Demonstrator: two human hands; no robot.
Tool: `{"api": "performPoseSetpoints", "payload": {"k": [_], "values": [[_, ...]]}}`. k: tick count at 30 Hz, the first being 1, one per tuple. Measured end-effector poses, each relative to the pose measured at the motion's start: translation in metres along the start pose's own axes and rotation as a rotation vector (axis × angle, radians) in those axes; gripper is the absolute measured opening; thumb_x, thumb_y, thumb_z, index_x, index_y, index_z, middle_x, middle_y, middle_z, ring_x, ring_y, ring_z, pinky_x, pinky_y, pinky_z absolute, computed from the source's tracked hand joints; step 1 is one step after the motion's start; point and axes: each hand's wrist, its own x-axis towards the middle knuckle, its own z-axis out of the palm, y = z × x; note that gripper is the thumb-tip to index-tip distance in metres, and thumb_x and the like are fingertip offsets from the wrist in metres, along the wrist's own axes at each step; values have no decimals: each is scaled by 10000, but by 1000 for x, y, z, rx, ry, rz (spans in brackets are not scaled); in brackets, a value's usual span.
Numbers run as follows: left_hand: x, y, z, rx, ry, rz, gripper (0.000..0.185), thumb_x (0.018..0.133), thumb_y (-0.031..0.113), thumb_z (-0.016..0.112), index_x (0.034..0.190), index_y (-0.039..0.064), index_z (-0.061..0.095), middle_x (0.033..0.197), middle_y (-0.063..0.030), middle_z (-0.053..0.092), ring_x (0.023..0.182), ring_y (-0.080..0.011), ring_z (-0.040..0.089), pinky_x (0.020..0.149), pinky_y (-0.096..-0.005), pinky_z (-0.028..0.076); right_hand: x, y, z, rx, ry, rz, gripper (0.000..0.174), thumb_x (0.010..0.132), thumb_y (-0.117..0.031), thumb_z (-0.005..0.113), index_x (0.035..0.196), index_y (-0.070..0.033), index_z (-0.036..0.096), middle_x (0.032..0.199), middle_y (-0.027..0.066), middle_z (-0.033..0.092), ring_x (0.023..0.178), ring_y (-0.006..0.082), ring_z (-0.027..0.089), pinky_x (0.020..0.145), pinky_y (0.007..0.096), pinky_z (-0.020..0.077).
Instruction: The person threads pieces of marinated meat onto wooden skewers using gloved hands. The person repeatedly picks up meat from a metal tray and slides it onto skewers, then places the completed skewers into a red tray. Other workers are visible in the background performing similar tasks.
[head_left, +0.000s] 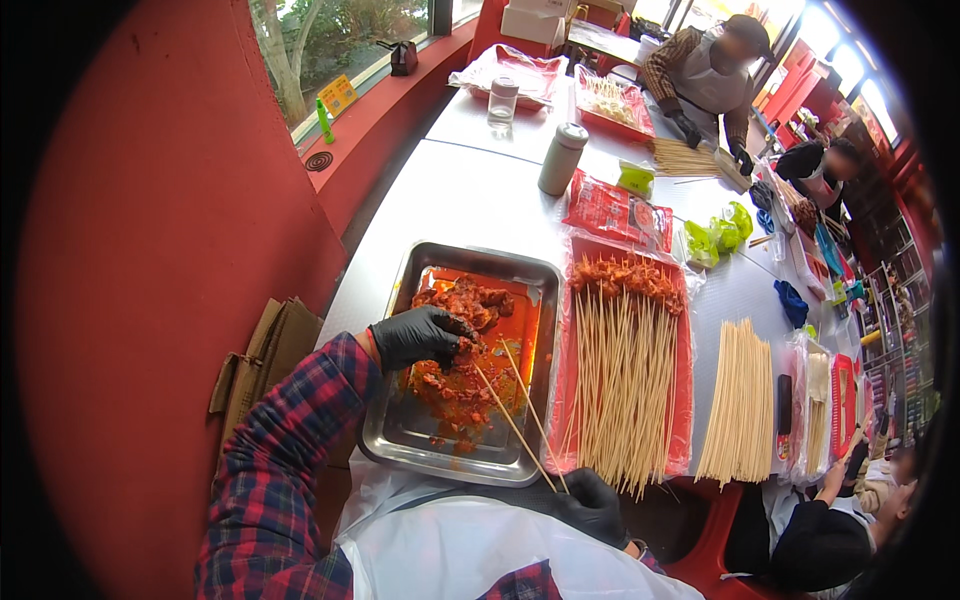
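My left hand (426, 337), in a black glove, pinches a small piece of red marinated meat (466, 349) at the tip of a bamboo skewer (512, 426), over a steel tray (382, 439). My right hand (592, 504), gloved in black too, grips the lower ends of that skewer and a second one (531, 405), just off the tray's near edge. Marinated meat chunks (472, 300) lie in red oily sauce in the tray. To its right, a plastic-lined red tray (681, 420) holds many skewers with meat on their far ends.
Bare bamboo skewers (736, 405) lie in a pile right of the red tray. Beyond the trays are a red printed packet (619, 211), a grey-green flask (562, 159) and a clear jar (502, 102). A gloved co-worker (701, 75) handles skewers across the table; others are at the right.
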Motion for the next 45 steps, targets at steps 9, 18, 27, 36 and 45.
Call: {"api": "performPoseSetpoints", "payload": {"k": [9, 18, 27, 36, 45], "values": [[2, -2, -2, -56, -52, 5, 250, 815, 103, 562, 1043, 0, 553, 839, -74, 600, 683, -143, 584, 627, -267, 499, 5, 4, 4, -28, 30, -17, 102, 773, 59, 532, 829, -17, 495, 620, -6, 519, 512, 37, 456, 453, 207, 371], [2, -16, -5, -228, 2, 21, 249, 814, 165, 573, 1026, 37, 543, 855, -45, 592, 703, -131, 574, 603, -264, 483, 5, 7, 2, 102, 67, -8, 108, 767, 62, 532, 828, -22, 503, 626, -4, 525, 532, 33, 462, 470, 198, 379], [-6, -23, 13, -473, 26, 127, 209, 836, 200, 539, 916, 7, 556, 842, -99, 595, 772, -228, 602, 760, -400, 508, 7, 10, 1, -342, 114, -267, 104, 731, 51, 568, 812, -8, 540, 626, -7, 543, 573, 29, 466, 506, 213, 394], [5, -20, 27, -407, 100, 80, 182, 862, 110, 469, 988, -13, 518, 931, -128, 592, 886, -283, 595, 763, -410, 509, 10, 29, -4, -362, 134, -233, 104, 720, 22, 592, 801, -17, 543, 591, -12, 525, 535, 29, 448, 471, 217, 377], [15, -38, 21, -549, 111, 266, 201, 868, 117, 463, 1021, -8, 507, 969, -110, 573, 867, -236, 591, 773, -412, 509, 5, 10, 2, -246, 137, -228, 82, 737, 36, 573, 795, 0, 527, 595, -2, 530, 526, 26, 454, 458, 222, 383]]}}
